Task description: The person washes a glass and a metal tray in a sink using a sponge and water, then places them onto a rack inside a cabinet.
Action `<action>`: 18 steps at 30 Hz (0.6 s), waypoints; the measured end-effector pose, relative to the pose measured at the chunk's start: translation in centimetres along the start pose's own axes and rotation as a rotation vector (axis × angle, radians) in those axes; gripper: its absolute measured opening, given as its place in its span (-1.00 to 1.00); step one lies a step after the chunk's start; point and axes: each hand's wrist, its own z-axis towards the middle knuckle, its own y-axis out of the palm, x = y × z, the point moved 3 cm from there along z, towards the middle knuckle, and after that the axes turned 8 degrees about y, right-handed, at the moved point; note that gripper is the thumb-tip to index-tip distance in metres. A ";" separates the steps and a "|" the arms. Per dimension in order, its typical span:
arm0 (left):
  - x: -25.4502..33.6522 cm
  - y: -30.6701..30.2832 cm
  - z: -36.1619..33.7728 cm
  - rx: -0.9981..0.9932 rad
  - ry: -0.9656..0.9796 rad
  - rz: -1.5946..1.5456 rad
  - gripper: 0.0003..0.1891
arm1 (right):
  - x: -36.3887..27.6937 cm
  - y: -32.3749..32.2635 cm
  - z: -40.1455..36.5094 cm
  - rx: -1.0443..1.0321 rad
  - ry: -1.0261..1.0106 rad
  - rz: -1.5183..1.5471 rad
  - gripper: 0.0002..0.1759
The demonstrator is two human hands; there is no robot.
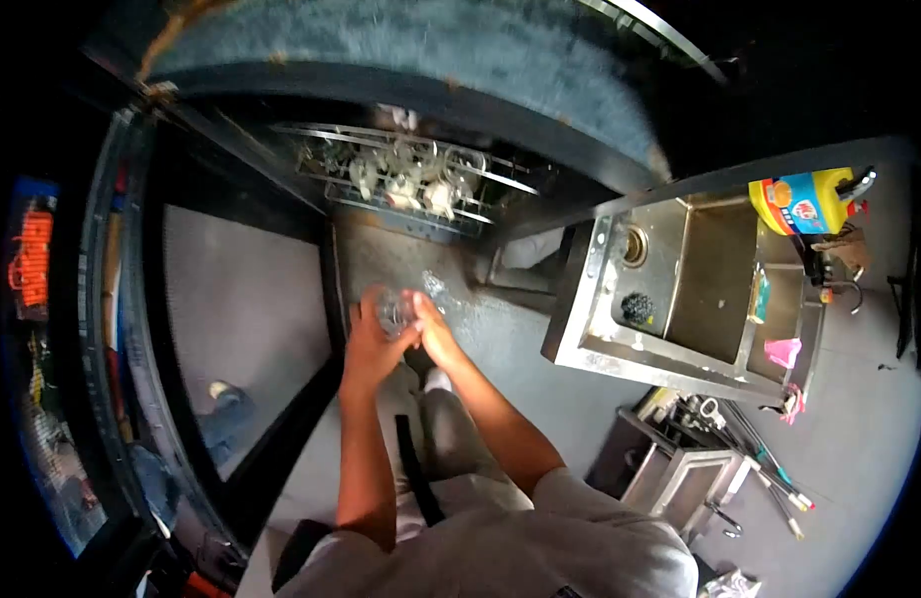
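Observation:
A clear, see-through glass [394,312] is held between my two hands in front of my body. My left hand [373,339] wraps its fingers round the near left side of the glass. On the right side, my right hand [432,331] has its fingers closed against it. Farther forward, a metal wire rack [485,177] holds several glass and white vessels [402,189], apart from my hands.
To the right is a metal sink [714,289] with a black scrubber [637,308], a yellow bottle [804,201] and a pink cloth [782,351] around it. Tools and poles [749,439] lie below it. A dark-framed panel [246,309] stands at left.

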 end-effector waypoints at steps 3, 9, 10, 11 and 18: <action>-1.7 3.9 1.9 0.040 0.024 0.041 -0.20 | -1.3 -3.2 0.2 0.083 0.046 -0.008 -0.60; -5.6 10.8 7.6 0.029 -0.133 -0.674 -0.35 | -4.5 -8.0 4.5 0.072 -0.175 0.135 -0.60; -6.3 11.1 9.3 0.029 -0.091 -0.704 -0.38 | -4.5 -8.5 6.5 0.046 -0.215 0.078 -0.59; -7.3 11.1 10.8 -0.059 -0.116 -0.649 -0.36 | -4.3 -9.1 8.5 0.056 -0.242 0.021 -0.60; -12.8 9.0 13.9 -0.022 0.211 -0.615 -0.32 | -7.6 -9.4 14.1 0.294 -0.748 0.141 -0.63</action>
